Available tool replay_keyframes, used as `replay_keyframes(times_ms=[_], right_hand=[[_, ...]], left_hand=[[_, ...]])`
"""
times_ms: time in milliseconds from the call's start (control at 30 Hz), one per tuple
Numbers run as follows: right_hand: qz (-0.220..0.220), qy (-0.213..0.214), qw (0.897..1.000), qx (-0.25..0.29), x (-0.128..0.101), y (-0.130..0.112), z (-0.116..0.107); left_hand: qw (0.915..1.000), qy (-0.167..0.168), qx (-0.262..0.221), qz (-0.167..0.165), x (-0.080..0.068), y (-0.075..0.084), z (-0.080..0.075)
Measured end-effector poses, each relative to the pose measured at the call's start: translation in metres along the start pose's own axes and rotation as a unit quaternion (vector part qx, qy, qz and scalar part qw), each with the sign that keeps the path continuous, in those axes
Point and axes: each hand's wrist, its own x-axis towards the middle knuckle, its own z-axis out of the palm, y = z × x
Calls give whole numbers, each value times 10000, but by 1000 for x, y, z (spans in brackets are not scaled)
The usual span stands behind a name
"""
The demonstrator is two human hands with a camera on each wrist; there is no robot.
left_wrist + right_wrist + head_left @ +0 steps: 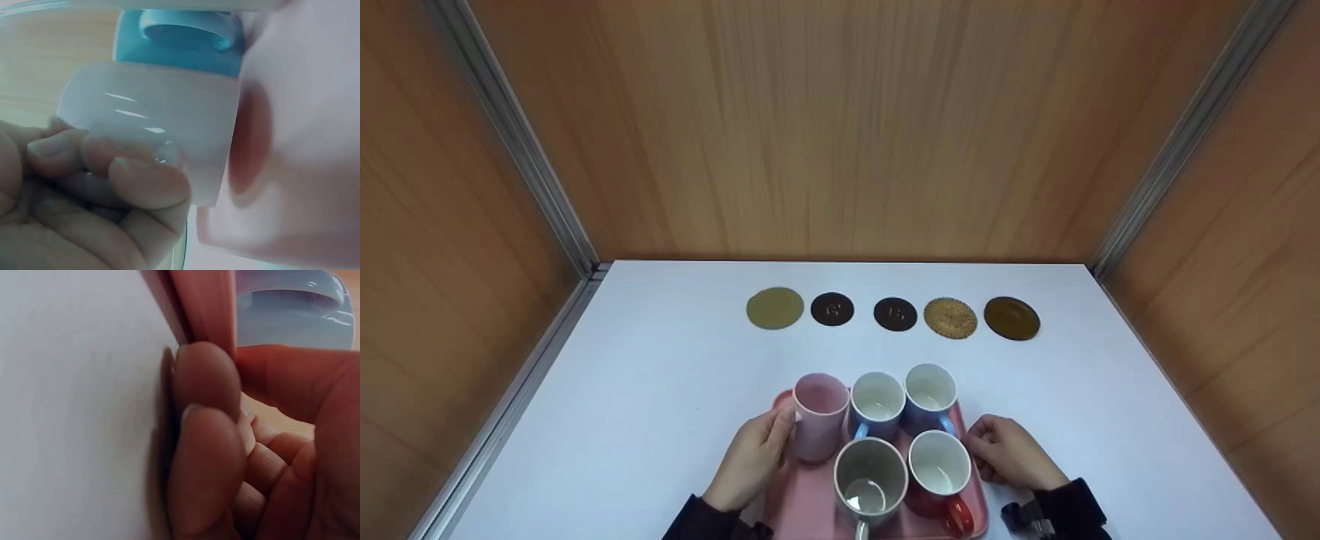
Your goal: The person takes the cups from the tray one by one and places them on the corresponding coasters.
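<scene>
A pale pink mug (pixel 819 431) stands at the left rear of a pink tray (pixel 802 504). My left hand (pixel 755 459) grips this mug at its left side, fingers curled at the handle, which they mostly hide. In the left wrist view a darker patch shows on the tray by the mug's base; whether the base touches the tray I cannot tell. At the tray's right edge, my right hand (pixel 1012 454) pinches the rim between thumb and fingers, seen close in the right wrist view. Two blue mugs, one being this blue mug (pixel 931 397), stand nearby.
On the tray are also a grey mug (pixel 870 480) and a red mug (pixel 937 469), both with handles toward me. Behind it, several round coasters lie in a row across the white table (pixel 622 390), from an olive one (pixel 775 308) to a brown one (pixel 1012 319). Wooden walls enclose the table.
</scene>
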Motion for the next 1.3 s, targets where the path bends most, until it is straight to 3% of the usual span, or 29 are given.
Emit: replay_keyframes(times_ms=[133, 233, 433, 567, 700, 967, 1100, 1300], right_hand=[[125, 24, 9999, -15, 0, -1, -2], [171, 36, 9998, -7, 1, -1, -4], [180, 32, 9998, 1, 1, 0, -5], [113, 38, 9999, 37, 1, -1, -5], [-61, -12, 9999, 97, 1, -2, -3], [-86, -74, 9995, 291, 0, 0, -2], [-3, -65, 9994, 352, 0, -1, -3], [41, -135, 9987, 488, 0, -1, -3]], left_hand=[[9950, 251, -962, 100, 11, 7, -8], [9871, 632, -1460, 205, 31, 15, -16], [9777, 1383, -1572, 151, 96, 25, -34], [9725, 1533, -1745, -165, 141, 17, -45], [9694, 1657, -1743, -495, 170, 3, -52], [9623, 1794, -1953, -610, 195, -10, -46], [9661, 1921, -1647, -506, 201, -12, -41], [9604, 2240, -1565, -548, 207, -20, -34]])
